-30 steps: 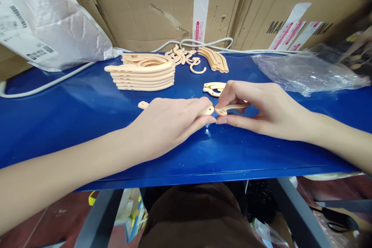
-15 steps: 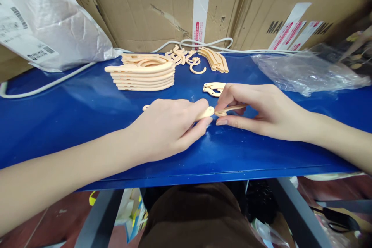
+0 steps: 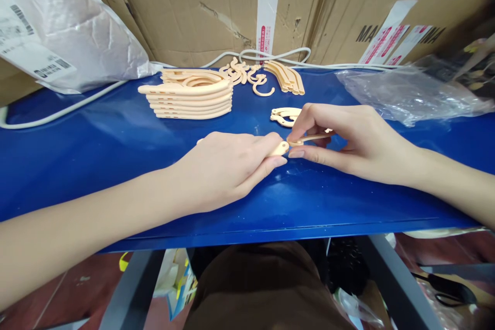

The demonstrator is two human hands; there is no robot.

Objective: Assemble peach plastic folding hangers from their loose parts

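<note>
My left hand is closed around a cream plastic hanger arm. Its rounded end shows past my fingertips and most of its length is hidden under the hand. My right hand pinches a slim cream hanger piece between thumb and fingers; its exact shape is partly covered. The two ends meet or nearly meet; I cannot tell if they are joined. Just behind my right hand lies a folded cream hanger. Farther back are a stack of hanger arms, loose hooks and several curved strips.
A blue table carries everything. Cardboard boxes stand along its back, with a white cable in front. A silver-white mailing bag is at left, a clear plastic bag at right.
Both hands have shifted slightly to the right and a little away from me. The left-hand piece still points at the right-hand one, tilted a little differently.
</note>
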